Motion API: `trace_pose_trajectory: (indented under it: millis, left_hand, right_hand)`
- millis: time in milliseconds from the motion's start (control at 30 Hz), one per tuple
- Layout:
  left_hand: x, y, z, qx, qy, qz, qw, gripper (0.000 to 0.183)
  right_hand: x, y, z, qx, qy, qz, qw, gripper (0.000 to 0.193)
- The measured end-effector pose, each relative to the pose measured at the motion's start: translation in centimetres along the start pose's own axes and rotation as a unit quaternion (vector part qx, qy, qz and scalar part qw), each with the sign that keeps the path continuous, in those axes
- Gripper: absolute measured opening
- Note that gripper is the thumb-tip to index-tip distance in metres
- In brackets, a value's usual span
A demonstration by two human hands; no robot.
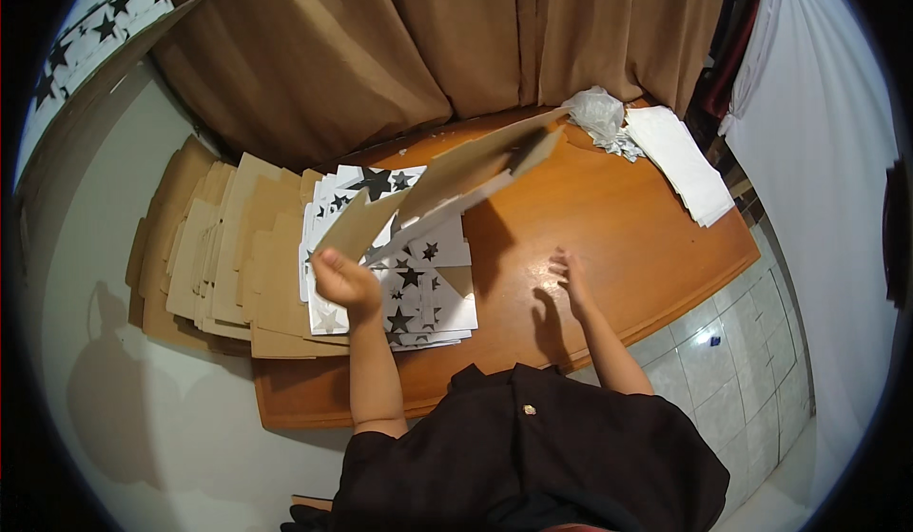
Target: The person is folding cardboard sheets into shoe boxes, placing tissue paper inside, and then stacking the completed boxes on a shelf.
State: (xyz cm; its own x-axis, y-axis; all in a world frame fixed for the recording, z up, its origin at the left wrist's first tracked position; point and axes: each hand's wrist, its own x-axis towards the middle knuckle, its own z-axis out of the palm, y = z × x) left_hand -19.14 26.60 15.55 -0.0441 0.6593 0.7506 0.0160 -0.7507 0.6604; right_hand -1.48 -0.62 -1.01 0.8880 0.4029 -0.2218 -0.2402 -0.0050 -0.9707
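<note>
My left hand (347, 280) grips one end of a partly unfolded cardboard box (466, 180), brown on the side that shows, its far end raised toward the back of the table. Below it lies a stack of white cardboard sheets printed with black stars (418, 294). Over the bare wood to the right, my right hand (568, 280) hovers with fingers apart and nothing in it.
Overlapping flat brown cardboard pieces (238, 247) cover the left of the wooden table (618, 247). A clear plastic bag (596, 116) and folded white sheets (680, 163) lie at the back right. Brown curtains (399, 38) hang behind; a white cloth (818, 152) hangs at right.
</note>
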Motion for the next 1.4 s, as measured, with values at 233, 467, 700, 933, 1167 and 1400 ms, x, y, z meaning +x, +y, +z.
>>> trace_pose_trajectory:
  millis: [233,467,700,933,1167,1400]
  left_hand:
    - [-4.9,-0.2,-0.8,-0.169,-0.047,-0.112,0.978,0.040]
    - [-8.6,-1.5,0.5,-0.431,-0.088,-0.416,0.796,0.050]
    - [-11.7,-5.8,2.4,-0.376,-0.353,-0.591,0.620,0.046]
    - [-14.5,-7.8,3.6,-0.337,-0.432,-0.657,0.519,0.051]
    - [-19.1,-13.0,4.7,-0.324,-0.466,-0.586,0.578,0.048]
    - [-17.8,-11.7,6.3,-0.504,-0.493,-0.538,0.462,0.036]
  right_hand:
    - [-0.4,-2.8,-5.8,0.286,0.032,-0.226,0.931,0.064]
    - [-4.4,0.2,-6.8,0.390,0.069,-0.140,0.908,0.044]
    - [-6.0,-1.2,-5.8,0.277,0.105,0.099,0.950,0.039]
    - [-6.6,-3.4,-5.7,0.139,0.098,0.068,0.983,0.041]
    - [-5.2,-2.4,-7.0,0.127,0.083,0.016,0.988,0.038]
    - [-5.3,-2.7,-6.8,0.208,0.071,-0.081,0.972,0.029]
